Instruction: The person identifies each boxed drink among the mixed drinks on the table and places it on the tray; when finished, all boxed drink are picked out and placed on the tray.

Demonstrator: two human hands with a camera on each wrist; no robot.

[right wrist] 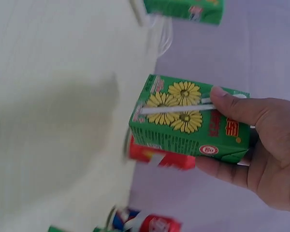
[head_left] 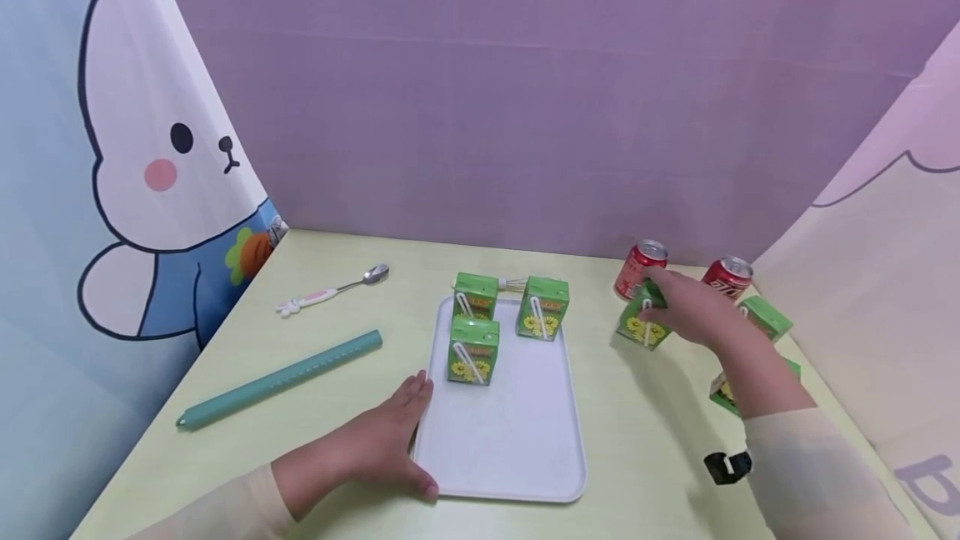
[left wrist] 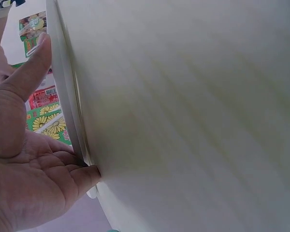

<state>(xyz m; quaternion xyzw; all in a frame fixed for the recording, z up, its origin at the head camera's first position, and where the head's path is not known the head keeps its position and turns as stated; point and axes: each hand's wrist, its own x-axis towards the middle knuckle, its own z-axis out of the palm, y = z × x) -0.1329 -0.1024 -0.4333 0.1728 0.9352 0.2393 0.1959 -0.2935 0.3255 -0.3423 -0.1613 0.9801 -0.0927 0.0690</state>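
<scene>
The right hand had its fingers closed round a green carton, long axis tilted off upright. Leftward of those fingers lay the white tray, its edge touched by the left hand's spread fingers.

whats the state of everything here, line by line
tray: flat, touched by left grip
three tray cartons: upright, straws attached
held carton: tilted, in right grip
two far-right cartons: partly hidden, pose unclear
red cans: upright
spoon: lying flat
teal stick: lying flat
wire utensil: partly hidden
</scene>
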